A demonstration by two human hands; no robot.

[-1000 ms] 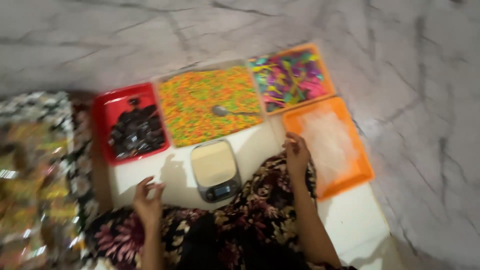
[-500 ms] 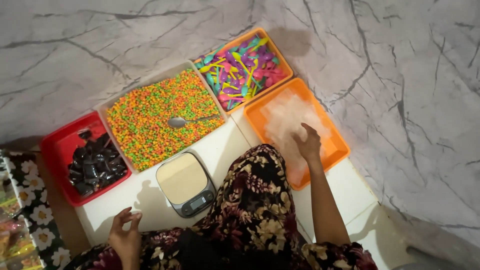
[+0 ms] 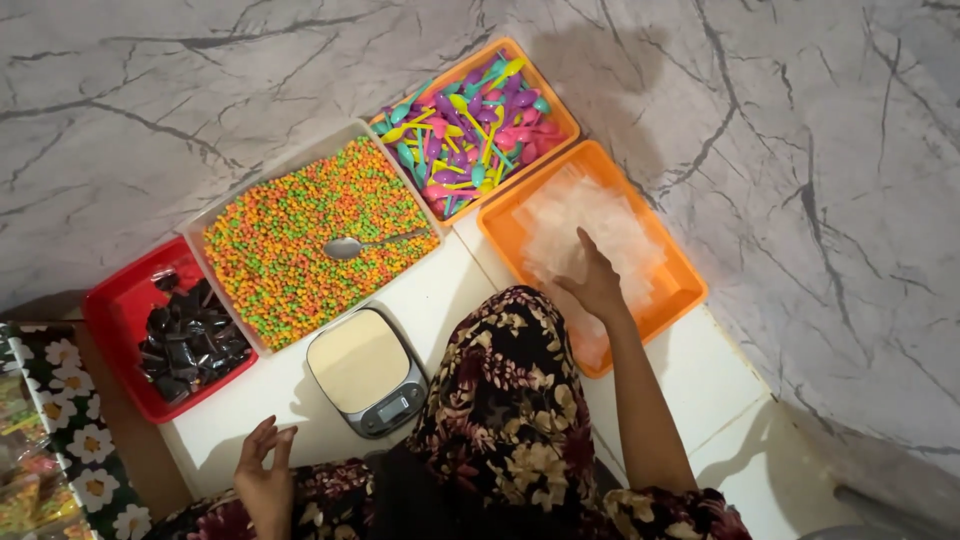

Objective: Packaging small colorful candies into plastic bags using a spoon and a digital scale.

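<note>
From the head camera we look down on a white tabletop (image 3: pixel 300 420) where our right hand (image 3: pixel 597 285) rests, fingers loosely spread and clamped on nothing, on the clear plastic bags (image 3: pixel 585 225) heaped in the orange tray (image 3: pixel 680 300); the heap lies directly under and ahead of the fingertips, the tray's long axis running away to the upper left. Our left hand (image 3: pixel 265 480) hovers well apart, fingers slightly parted and empty, near the kitchen scale (image 3: pixel 365 370). Beyond it sit a tray of coloured pellets (image 3: pixel 300 230) with a metal spoon (image 3: pixel 350 247).
</note>
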